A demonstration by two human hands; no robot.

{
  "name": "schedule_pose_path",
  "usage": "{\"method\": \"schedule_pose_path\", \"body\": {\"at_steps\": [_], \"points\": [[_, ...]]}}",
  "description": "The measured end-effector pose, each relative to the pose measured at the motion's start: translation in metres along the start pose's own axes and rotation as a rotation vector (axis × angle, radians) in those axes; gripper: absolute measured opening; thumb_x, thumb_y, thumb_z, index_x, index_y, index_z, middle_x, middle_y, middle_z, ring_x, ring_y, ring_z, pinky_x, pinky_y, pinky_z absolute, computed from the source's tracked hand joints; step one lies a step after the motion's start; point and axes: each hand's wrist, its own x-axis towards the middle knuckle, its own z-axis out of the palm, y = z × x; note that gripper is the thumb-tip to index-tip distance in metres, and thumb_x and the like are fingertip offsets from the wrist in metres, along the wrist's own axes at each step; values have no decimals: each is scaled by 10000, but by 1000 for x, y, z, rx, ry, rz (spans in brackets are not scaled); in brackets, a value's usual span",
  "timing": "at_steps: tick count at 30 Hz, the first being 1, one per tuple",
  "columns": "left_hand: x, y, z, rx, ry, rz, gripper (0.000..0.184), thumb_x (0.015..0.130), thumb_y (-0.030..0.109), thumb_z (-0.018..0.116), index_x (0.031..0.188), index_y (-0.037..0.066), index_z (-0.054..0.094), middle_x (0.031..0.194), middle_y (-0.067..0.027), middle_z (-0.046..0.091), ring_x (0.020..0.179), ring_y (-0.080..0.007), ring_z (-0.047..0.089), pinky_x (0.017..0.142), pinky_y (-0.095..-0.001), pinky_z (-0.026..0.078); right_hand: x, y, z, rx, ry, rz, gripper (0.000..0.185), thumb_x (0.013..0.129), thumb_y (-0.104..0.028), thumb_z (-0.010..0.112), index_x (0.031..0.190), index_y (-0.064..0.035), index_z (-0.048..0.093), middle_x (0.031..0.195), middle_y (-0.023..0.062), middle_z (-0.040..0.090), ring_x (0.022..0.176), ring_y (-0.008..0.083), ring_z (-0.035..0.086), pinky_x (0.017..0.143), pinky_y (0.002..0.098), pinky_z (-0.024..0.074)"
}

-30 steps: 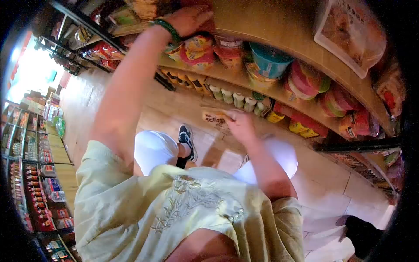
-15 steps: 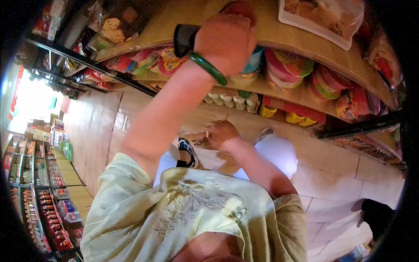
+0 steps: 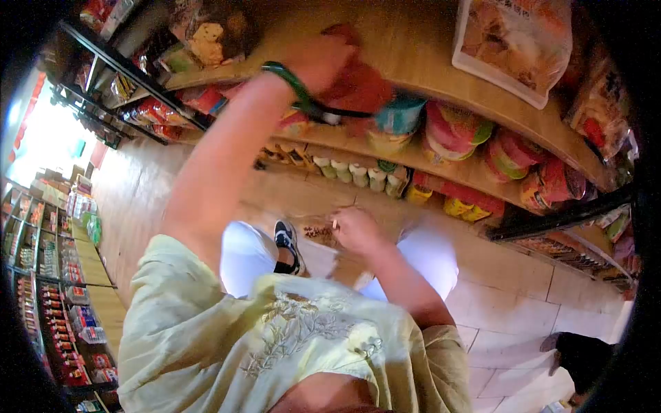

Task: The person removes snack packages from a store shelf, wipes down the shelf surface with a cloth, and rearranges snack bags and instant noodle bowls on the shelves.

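Observation:
My left hand (image 3: 320,65), blurred, is at the front of the upper wooden shelf (image 3: 406,62) with its fingers closed on a red cloth (image 3: 361,89). The cloth hangs over the shelf edge, above stacked cups and tubs. A green bracelet (image 3: 286,76) circles that wrist, and a dark strap-like thing shows beside it. Lower down, over the floor, my right hand (image 3: 358,230) is closed on a flat brownish packet (image 3: 320,233) with dark lettering.
A clear-edged food bag (image 3: 513,51) lies on the upper shelf at right. Teal (image 3: 399,117) and pink tubs (image 3: 454,131) line the shelf below. Small bottles (image 3: 358,174) stand lower. Black metal bars (image 3: 558,217) jut out. A person's dark-clothed leg (image 3: 582,358) is at lower right.
My left hand swept right along the shelf with the red cloth, then came back left. More of the cloth shows now. My right hand has moved lower and slightly left since the first frame.

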Motion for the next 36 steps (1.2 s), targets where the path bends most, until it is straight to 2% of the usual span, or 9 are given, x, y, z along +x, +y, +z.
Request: {"method": "schedule_pose_path", "body": {"at_steps": [2,4,5,8,17,21,28,33,36], "points": [[-1,-66,24,-53,76,9,290,863,191,344,1012,69,562,996,-191,570,904,-349,553,797,-430,434,-1,0,0,1,16,-41,224,684,-145,532,887,-77,601,934,117,581,875,305,545,769,413,427],[-12,-93,13,-1,-65,-174,316,873,218,325,1052,91,553,1037,-190,562,929,-345,548,820,-421,425,-2,-2,0,15,26,-82,212,681,-129,533,876,-72,596,913,115,580,869,304,544,766,420,424],[-11,-101,12,4,-70,-169,316,873,218,325,1052,91,553,1037,-190,562,929,-345,548,820,-421,425,-3,-5,-3,-18,18,-90,197,681,-112,536,866,-87,599,884,99,582,866,282,544,766,398,415],[19,-140,28,47,-417,-385,356,863,265,330,1071,99,567,1084,-173,552,957,-321,549,845,-398,419,-8,-5,-8,-55,-1,-120,185,677,-94,543,853,-97,599,855,77,581,871,253,538,777,374,399],[97,-180,67,71,-357,-404,355,867,285,347,1074,92,561,1072,-175,555,962,-321,544,858,-399,413,-8,-3,-33,-41,-18,-171,171,644,-75,531,808,-80,578,846,73,568,884,247,522,804,366,381],[114,-159,54,60,-269,-344,356,869,295,355,1075,88,558,1066,-176,557,964,-321,541,865,-399,409,-9,3,-34,-16,37,-185,159,632,-60,519,783,-71,566,839,78,564,883,254,520,799,370,384],[152,-41,38,-60,-83,-34,359,872,313,370,1077,82,552,1055,-178,560,969,-320,537,877,-399,404,-13,11,-41,-61,-88,-143,180,635,-69,526,809,-74,577,856,84,567,882,263,523,782,384,393],[179,9,31,-136,-78,26,363,874,325,380,1079,77,549,1048,-179,562,972,-320,534,886,-400,400,-9,25,-24,-99,16,-133,231,690,-154,547,911,-101,591,903,88,578,916,253,530,795,378,404],[190,11,56,-218,-28,107,349,868,308,396,1080,77,551,1053,-176,562,979,-317,531,892,-395,396,1,18,-20,-210,-54,-86,234,725,-190,519,934,-112,588,910,83,577,906,258,538,785,382,415]]}}
